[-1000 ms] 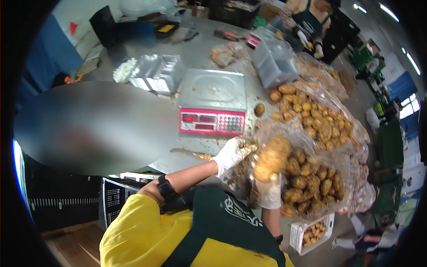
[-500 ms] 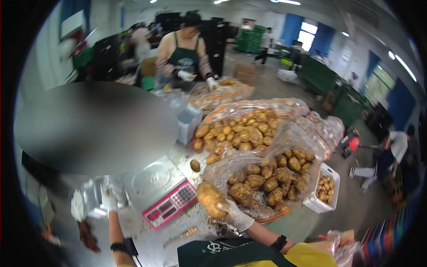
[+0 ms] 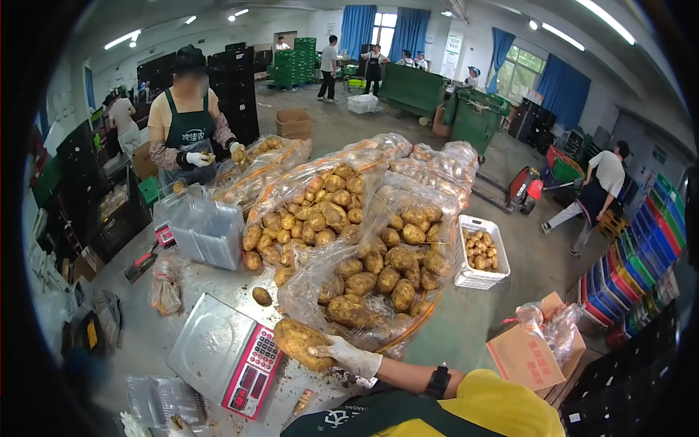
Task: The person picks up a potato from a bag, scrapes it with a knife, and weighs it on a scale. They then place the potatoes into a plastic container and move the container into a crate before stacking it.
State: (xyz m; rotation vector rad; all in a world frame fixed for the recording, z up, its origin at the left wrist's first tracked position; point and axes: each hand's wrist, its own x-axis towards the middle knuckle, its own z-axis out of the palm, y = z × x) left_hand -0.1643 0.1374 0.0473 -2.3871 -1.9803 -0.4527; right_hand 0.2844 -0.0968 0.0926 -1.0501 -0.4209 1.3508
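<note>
My right hand [image 3: 348, 356], in a white glove, is closed around one end of a large, dirt-specked potato [image 3: 297, 345]. The potato is held beside the keypad of a scale [image 3: 211, 342] with a pink-red front panel. Just past it lies an open plastic bag of potatoes [image 3: 390, 280]. My left hand [image 3: 179, 428], also gloved, is cut off by the lower edge near clear plastic trays [image 3: 154, 399]; its fingers hardly show. A single small potato [image 3: 261, 296] rests on the metal table behind the scale.
A second bag of potatoes [image 3: 320, 211] and stacked clear containers [image 3: 207, 231] stand farther back. Across the table, a person in a green apron [image 3: 191, 124] handles potatoes. On the right are a white crate [image 3: 480, 251] and a cardboard box [image 3: 526, 357]. Someone walks with a pallet jack [image 3: 526, 191].
The view has swung rightward, so the scene shifts left. My right hand still grips the large potato beside the scale. My left hand has slipped to the bottom edge of view.
</note>
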